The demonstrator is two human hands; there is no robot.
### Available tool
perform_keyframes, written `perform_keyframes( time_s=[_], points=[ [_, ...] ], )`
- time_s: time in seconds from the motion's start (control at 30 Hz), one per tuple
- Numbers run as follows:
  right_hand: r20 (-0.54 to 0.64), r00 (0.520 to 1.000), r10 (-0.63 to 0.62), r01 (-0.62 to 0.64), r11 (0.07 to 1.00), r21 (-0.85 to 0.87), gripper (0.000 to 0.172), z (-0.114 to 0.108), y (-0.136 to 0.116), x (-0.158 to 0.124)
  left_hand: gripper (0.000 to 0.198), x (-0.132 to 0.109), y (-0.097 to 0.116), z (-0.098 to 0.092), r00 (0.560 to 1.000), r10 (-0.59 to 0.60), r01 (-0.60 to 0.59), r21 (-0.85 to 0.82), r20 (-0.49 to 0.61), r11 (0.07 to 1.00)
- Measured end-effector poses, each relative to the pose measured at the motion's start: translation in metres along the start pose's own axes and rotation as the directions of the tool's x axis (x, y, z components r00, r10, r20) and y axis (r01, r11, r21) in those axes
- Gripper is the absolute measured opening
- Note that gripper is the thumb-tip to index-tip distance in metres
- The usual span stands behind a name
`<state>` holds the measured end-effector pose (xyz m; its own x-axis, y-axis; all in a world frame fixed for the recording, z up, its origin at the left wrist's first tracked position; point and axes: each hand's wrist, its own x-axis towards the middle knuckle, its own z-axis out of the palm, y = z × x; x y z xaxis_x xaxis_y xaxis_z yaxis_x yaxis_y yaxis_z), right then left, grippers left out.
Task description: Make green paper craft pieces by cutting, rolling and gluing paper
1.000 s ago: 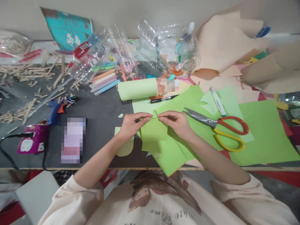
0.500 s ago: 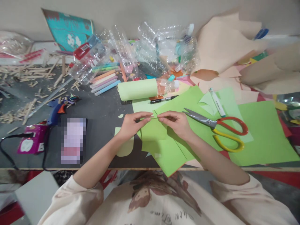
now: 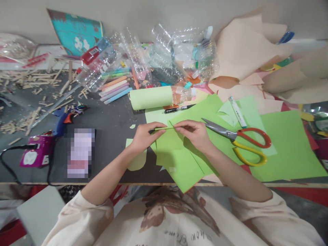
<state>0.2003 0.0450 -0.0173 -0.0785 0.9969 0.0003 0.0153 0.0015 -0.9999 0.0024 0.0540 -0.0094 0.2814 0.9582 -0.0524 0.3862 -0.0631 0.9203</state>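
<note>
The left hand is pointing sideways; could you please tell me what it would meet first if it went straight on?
Probably the right hand, facing it across the green paper pinched between them, though one view leaves depth uncertain.

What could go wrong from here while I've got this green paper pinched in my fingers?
The scissors lie with their blades pointing toward your right hand, so an outward move might nick it.

The green paper shows only a narrow edge between the fingertips of your right and left hand; it could slip or crease.

The paper-wrapped bottle lies on its side just beyond and might roll if bumped.
</note>
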Motion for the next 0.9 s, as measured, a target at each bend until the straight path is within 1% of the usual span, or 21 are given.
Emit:
perform_keyframes(
  time_s=[0.17,0.27,0.37,0.47,0.6,0.7,0.77,0.9],
  points=[
    [0.022,1.0,0.022,-0.022,1.0,-0.007,0.008,0.0009,-0.0006,-0.0003,0.025,-0.0007,-0.0008,0.0003,1.0,0.005,-0.004,0.013,-0.016,1.0],
    [0.025,0.999,0.041,-0.041,0.999,-0.002,0.009,0.0008,-0.0011,-0.0004,0.029,-0.0013,-0.0015,-0.0004,0.999,0.032,-0.032,0.031,-0.012,0.999],
    [0.041,0.997,0.061,-0.061,0.998,-0.012,0.013,0.0,-0.0024,-0.0002,0.036,-0.0016,-0.0021,-0.0016,0.998,0.065,-0.065,0.054,0.004,0.996],
    [0.05,0.996,0.071,-0.071,0.997,0.002,0.015,-0.0005,-0.0033,-0.0002,0.046,-0.0013,-0.0011,-0.0029,0.998,0.062,-0.063,0.059,0.02,0.996],
    [0.062,0.995,0.079,-0.082,0.996,0.033,0.013,0.0004,-0.0028,-0.0008,0.055,-0.0005,0.0015,-0.0028,0.997,0.009,-0.009,-0.006,0.078,1.0],
    [0.063,0.995,0.079,-0.081,0.996,0.033,0.014,0.0009,-0.0015,-0.0007,0.059,0.0004,0.0018,-0.0021,0.989,-0.03,0.032,-0.01,0.142,0.999],
    [0.057,0.995,0.086,-0.088,0.996,0.032,0.014,0.0003,-0.0003,-0.0002,0.058,0.0009,0.0013,-0.002,0.985,-0.04,0.041,0.0,0.169,0.999],
    [0.057,0.992,0.111,-0.112,0.994,0.014,0.019,-0.0018,0.0019,0.001,0.052,0.0016,-0.0007,-0.0032,0.98,-0.019,0.024,-0.02,0.199,1.0]
  ],
)
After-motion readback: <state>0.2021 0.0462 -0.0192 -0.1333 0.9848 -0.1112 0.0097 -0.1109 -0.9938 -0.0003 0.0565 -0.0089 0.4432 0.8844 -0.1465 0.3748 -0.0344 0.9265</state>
